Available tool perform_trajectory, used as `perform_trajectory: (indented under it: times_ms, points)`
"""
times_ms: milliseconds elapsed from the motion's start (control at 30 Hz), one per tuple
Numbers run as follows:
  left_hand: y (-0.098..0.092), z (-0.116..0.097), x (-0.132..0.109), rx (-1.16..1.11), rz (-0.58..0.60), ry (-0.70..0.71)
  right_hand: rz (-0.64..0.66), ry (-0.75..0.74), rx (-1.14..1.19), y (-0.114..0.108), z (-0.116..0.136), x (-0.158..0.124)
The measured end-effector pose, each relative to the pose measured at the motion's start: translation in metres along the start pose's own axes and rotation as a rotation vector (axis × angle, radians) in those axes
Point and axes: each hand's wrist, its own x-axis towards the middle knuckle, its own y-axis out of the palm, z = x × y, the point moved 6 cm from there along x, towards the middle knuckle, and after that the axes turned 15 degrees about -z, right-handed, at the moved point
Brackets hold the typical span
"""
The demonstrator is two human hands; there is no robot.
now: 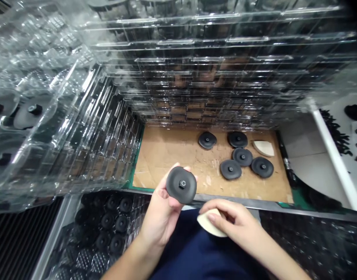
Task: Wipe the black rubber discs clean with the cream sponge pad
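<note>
My left hand [163, 210] grips a rounded black plastic disc [174, 186] by its edges, its small raised hub facing up. In my right hand [233, 217] is a cream-coloured wedge-shaped pad [211, 223], pinched between thumb and fingers, just right of the disc and apart from it. Several similar black discs [231, 169] lie on the brown cardboard sheet [166, 155] beyond my hands. A second cream wedge pad [264, 148] rests at the right of that sheet.
Tall stacks of clear plastic trays [196, 77] wall off the back and left [102, 128]. At lower left, a tray of black discs [108, 219] sits below the bench edge. A white bin [321, 155] stands at right, near small black parts [336, 132].
</note>
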Motion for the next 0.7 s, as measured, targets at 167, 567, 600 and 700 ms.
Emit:
perform_trajectory:
  times_ms: [167, 567, 600, 700]
  points:
    - [0.010, 0.003, -0.003, -0.006, 0.017, -0.031, -0.332, -0.069, -0.024, -0.024, 0.017, 0.001]
    - [0.005, 0.014, -0.009, 0.102, -0.006, -0.143, -0.165, -0.562, -0.151, 0.009, 0.103, 0.020]
    - [0.007, 0.016, -0.011, 0.131, 0.019, -0.171, -0.241, -0.605, -0.141, 0.006, 0.106, 0.019]
    - [0.012, 0.016, -0.015, 0.162, 0.094, -0.191, -0.201, -0.664, -0.051, 0.002, 0.110, 0.010]
